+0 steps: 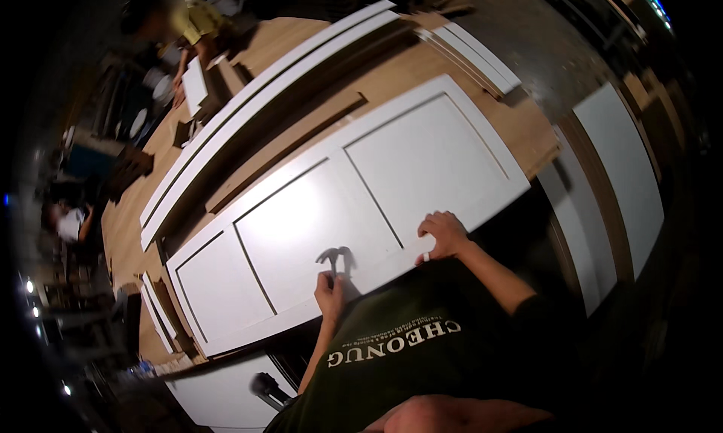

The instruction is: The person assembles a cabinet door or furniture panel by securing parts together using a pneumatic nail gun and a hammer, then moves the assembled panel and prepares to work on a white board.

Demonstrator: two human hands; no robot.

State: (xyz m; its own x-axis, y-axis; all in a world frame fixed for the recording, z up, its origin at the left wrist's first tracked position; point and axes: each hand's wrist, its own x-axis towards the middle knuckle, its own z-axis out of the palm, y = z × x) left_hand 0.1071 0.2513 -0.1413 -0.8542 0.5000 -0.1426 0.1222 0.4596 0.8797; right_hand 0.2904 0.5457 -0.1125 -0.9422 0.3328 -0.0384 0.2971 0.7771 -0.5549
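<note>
A large white panel door point(376, 166) lies across the workbench in front of me, with dark grooves marking out three fields. My left hand point(330, 296) is closed round the handle of a claw hammer point(333, 257), low over the panel's near edge. The hammer's metal head points away from me and casts a shadow on the white face. Farther right, my right hand point(446, 234) rests on the panel near its front edge. Its thumb and bent fingers are apart, with white surface showing between them. A white band shows on the thumb.
Long white strips point(271, 94) and a brown board point(286, 150) lie beyond the panel on the wooden bench point(542, 132). Short white strips point(478, 56) lie at the far right. White boards point(617, 169) lean at right. A person in yellow point(199, 22) stands at the far left.
</note>
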